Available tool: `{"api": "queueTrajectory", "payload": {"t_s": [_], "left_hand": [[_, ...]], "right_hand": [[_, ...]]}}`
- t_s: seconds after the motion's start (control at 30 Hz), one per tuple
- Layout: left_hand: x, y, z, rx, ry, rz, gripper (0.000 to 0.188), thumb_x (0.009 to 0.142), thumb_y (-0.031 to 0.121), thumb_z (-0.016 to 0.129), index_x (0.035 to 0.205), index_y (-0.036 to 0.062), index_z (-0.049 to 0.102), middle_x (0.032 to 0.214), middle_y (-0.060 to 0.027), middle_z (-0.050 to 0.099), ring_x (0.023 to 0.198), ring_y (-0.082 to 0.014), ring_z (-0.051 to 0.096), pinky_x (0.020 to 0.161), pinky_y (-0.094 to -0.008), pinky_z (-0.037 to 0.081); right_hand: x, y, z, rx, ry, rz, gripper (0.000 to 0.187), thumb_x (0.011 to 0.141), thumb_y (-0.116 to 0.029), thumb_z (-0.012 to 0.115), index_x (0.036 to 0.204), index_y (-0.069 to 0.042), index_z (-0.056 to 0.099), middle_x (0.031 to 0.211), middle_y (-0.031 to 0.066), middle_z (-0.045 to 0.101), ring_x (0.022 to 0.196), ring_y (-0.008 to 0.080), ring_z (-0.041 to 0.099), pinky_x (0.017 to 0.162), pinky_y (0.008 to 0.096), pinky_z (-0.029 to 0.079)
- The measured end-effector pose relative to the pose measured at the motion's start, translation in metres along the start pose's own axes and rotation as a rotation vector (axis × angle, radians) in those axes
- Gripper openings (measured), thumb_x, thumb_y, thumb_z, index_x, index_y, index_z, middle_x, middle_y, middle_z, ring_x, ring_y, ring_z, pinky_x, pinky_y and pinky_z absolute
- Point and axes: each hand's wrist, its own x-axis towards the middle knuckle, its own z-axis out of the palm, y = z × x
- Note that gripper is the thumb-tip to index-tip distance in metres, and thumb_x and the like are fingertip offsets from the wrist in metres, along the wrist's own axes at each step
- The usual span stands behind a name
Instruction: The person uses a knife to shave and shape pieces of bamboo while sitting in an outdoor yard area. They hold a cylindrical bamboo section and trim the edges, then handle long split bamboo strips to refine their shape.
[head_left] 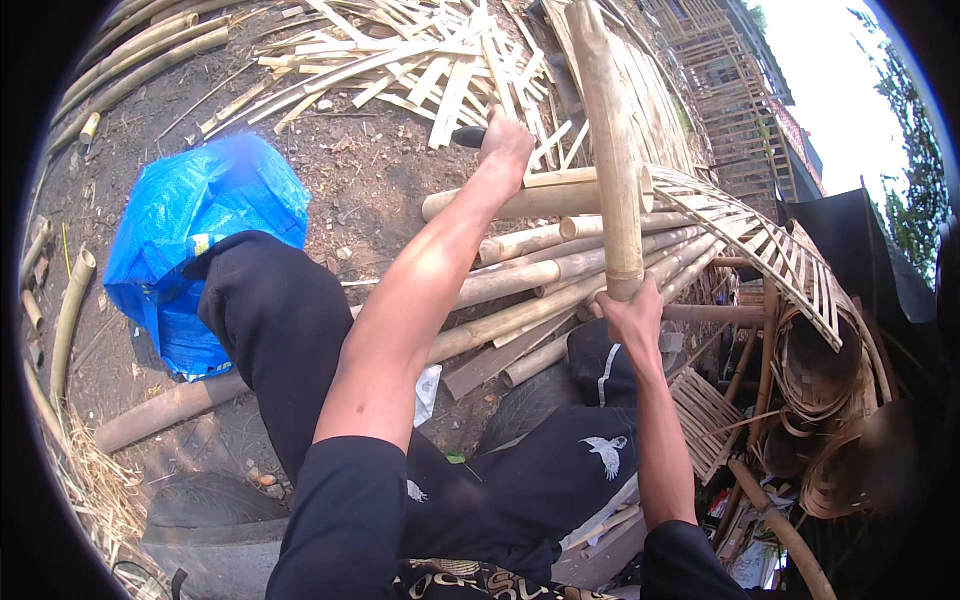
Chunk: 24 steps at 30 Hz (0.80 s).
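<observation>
My left hand [507, 142] is stretched far forward, its fingers closed on a tool [468, 136]. Only a dark, rounded end of that tool sticks out on the left side of the fist; the rest is hidden or lost against the bamboo strips behind. With my right hand [632, 312] I grip the near end of a thick bamboo pole [610, 150], which stands up steeply, tilted a little left at its top. Beyond the pole lies a short thick bamboo piece [540, 203], stretching across from my left wrist.
Split bamboo strips [440, 70] lie heaped on the dirt ahead. Bamboo poles [530, 280] are stacked in front of my knees. A blue plastic sack [200, 240] is by my left knee. Woven baskets [820, 370] and a slatted bamboo panel [770, 245] crowd the right.
</observation>
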Motion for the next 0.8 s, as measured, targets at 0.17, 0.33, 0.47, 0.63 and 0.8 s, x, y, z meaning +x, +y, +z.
{"api": "queueTrajectory", "payload": {"t_s": [0.17,0.33,0.47,0.63,0.8], "left_hand": [[-0.011,0.016,0.006,-0.005,-0.036,-0.01,0.011,0.089,0.016,0.068,0.089,0.0179,0.079,0.089,-0.001,0.078,0.09,-0.0164,0.075,0.083,-0.038,0.049],[-0.011,0.0,-0.004,-0.019,-0.075,0.037,0.012,0.088,0.016,0.068,0.089,0.0166,0.079,0.094,-0.0045,0.078,0.093,-0.018,0.075,0.09,-0.0397,0.05],[-0.024,-0.024,-0.023,-0.223,-0.252,-0.169,0.023,0.078,0.025,0.081,0.099,0.0155,0.081,0.106,-0.0071,0.078,0.103,-0.0209,0.074,0.086,-0.0344,0.058],[-0.041,-0.031,-0.037,-0.332,-0.229,-0.129,0.021,0.073,0.012,0.075,0.093,0.0068,0.079,0.102,-0.0161,0.077,0.1,-0.0304,0.074,0.085,-0.0419,0.061],[-0.046,-0.028,-0.034,-0.367,-0.214,-0.217,0.025,0.074,0.011,0.076,0.098,0.0055,0.078,0.106,-0.0147,0.076,0.102,-0.0298,0.074,0.086,-0.0413,0.061]], "right_hand": [[-0.047,0.029,0.021,-0.146,-0.321,0.285,0.111,0.064,-0.025,0.083,0.151,0.009,0.023,0.118,0.0371,0.064,0.111,0.0456,0.067,0.1,0.045,0.052],[-0.058,0.018,0.04,0.066,-0.183,0.187,0.104,0.068,-0.022,0.081,0.15,0.007,0.023,0.117,0.0377,0.063,0.109,0.049,0.066,0.1,0.0466,0.051],[-0.048,0.017,0.045,0.036,-0.052,0.101,0.107,0.072,-0.027,0.078,0.153,0.005,0.014,0.099,0.0392,0.068,0.099,0.0541,0.067,0.095,0.0517,0.052],[-0.015,0.014,0.045,0.129,-0.011,0.032,0.114,0.074,-0.027,0.08,0.153,0.009,0.007,0.094,0.0379,0.069,0.095,0.052,0.069,0.094,0.0486,0.054],[-0.001,0.005,0.01,0.227,0.168,-0.161,0.115,0.075,-0.025,0.085,0.154,0.009,0.008,0.113,0.0332,0.064,0.102,0.0385,0.068,0.099,0.0408,0.051]]}}
